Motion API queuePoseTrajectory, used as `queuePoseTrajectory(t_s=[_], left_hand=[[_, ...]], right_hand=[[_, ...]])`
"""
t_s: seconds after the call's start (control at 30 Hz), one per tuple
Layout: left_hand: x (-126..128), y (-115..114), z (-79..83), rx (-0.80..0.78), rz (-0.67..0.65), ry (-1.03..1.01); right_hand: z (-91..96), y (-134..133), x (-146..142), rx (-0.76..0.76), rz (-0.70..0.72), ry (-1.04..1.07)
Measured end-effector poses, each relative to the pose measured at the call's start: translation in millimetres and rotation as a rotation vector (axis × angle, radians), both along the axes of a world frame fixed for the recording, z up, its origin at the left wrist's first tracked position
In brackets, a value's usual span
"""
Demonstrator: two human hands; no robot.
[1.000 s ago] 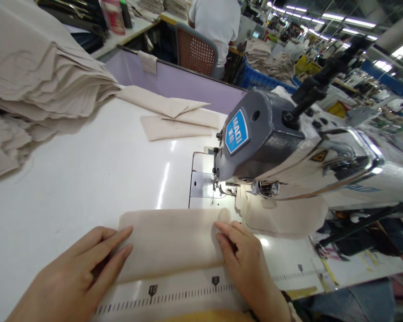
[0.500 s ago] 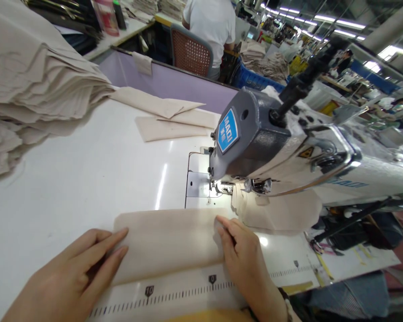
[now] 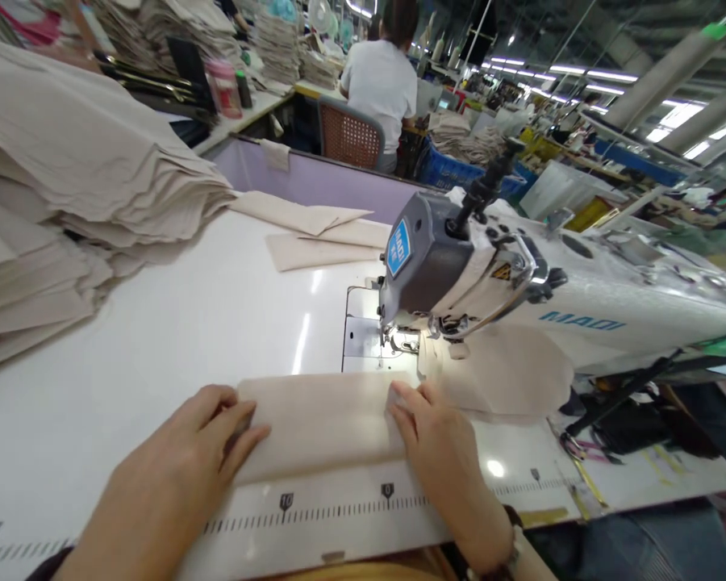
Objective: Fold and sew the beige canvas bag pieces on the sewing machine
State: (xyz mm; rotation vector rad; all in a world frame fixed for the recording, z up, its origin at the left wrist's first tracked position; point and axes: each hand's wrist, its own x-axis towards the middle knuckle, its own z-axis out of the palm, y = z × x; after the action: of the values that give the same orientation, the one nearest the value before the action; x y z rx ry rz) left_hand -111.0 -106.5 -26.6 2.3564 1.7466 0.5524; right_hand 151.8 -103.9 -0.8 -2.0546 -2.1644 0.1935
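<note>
A folded beige fabric piece lies flat on the white table, just in front of the needle of a grey and white sewing machine. My left hand rests on its left end, fingers stretched out and lying flat. My right hand presses its right end with the fingers curled down onto the fabric edge. Another beige piece sits under the machine arm to the right.
A tall stack of beige fabric fills the table's left side. Two loose beige pieces lie at the back. A ruler strip runs along the front edge. A person in white sits on a chair beyond.
The camera has lifted and pulled back, so more of the room shows. My left hand slid slightly right along the fabric; the fabric stays where it was.
</note>
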Motion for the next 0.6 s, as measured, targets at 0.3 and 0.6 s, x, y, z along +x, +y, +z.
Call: queuePoseTrajectory(t_s=[0.3,0.6], left_hand=[[14,9,11.9,0.064,-0.479,0.135],[64,3,25.1,-0.045,-0.300,0.334]], right_hand=[[-6.9,9,3,0.338,0.610,-0.082],[-11.4,7,-22,0.209,0.596,-0.017]])
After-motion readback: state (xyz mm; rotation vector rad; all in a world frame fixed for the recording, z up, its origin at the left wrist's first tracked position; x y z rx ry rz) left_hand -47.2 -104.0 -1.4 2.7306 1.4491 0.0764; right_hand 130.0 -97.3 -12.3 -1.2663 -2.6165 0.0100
